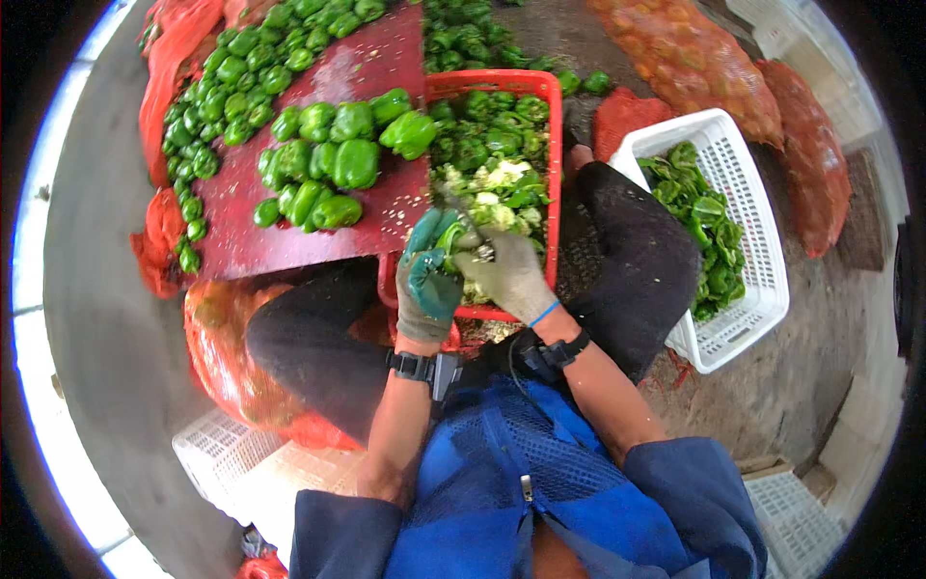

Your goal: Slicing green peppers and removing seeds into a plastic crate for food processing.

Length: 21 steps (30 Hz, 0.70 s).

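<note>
My left hand [431, 280], in a glove with a green coating, is closed around a green bell pepper [448, 237] that looks cut open. Close against it, my right hand [511, 278] in a light grey glove has its fingers curled together. Something greyish shows at its fingertips, blurred, and I cannot make out what it is. Both hands are above the near part of a red plastic crate [554, 164] that contains pale seed cores and green pepper pieces. Left of the crate, whole green bell peppers [355, 164] lie grouped on a red board [227, 217].
More whole peppers [231, 69] line the board's far left edge. To my right stands a white plastic basket [767, 280] of cut green pepper pieces [712, 227]. Filled orange mesh sacks [690, 63] lie beyond it. Another filled sack [227, 352] is beside my left leg.
</note>
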Each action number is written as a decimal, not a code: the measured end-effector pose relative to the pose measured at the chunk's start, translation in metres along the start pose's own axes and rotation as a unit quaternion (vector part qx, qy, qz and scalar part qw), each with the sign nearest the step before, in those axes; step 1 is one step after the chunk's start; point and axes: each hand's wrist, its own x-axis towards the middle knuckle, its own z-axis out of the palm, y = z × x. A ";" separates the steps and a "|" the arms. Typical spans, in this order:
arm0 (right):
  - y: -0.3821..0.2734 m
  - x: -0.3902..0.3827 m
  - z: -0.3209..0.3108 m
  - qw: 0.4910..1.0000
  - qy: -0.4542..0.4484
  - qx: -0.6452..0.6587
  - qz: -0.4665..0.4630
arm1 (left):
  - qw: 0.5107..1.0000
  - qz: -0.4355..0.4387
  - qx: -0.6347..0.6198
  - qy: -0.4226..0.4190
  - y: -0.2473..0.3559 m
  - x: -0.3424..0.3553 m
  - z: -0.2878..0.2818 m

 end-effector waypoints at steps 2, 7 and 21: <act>0.021 -0.002 0.004 0.996 -0.040 -0.081 -0.007 | 0.998 0.002 0.058 0.028 -0.010 -0.001 0.004; 0.027 -0.007 0.022 0.994 0.029 -0.084 -0.056 | 0.995 -0.018 0.066 0.075 -0.007 -0.011 0.005; 0.068 -0.010 0.012 0.850 0.018 0.459 0.258 | 0.983 -0.154 -0.100 -0.011 -0.038 0.021 0.153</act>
